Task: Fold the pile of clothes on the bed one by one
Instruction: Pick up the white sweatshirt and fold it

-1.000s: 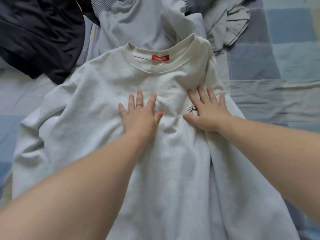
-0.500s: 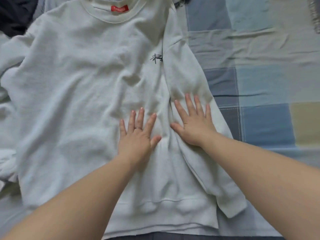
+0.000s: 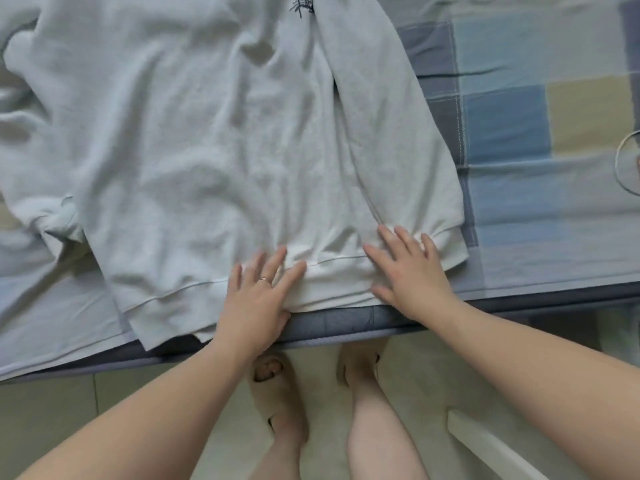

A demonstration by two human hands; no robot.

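Observation:
A white sweatshirt (image 3: pixel 214 140) lies face up on the bed, its right sleeve folded in over the body and a small dark print near the top edge of view. Its ribbed hem reaches the bed's near edge. My left hand (image 3: pixel 258 299), with a ring on one finger, rests flat on the hem near the middle, fingers spread. My right hand (image 3: pixel 407 271) presses flat on the hem at the folded right side, fingers spread too. The collar and the other clothes are out of view.
The bed has a blue, grey and beige patchwork cover (image 3: pixel 540 133). Its dark blue edge (image 3: pixel 346 323) runs just under my hands. Below it is pale tiled floor with my feet in slippers (image 3: pixel 277 386). A thin white ring-shaped thing (image 3: pixel 623 164) lies at the far right.
Both hands have slid down the sweatshirt from the chest to the hem at the bed's edge, staying flat. The view has tilted down, so the collar and the pile have left it.

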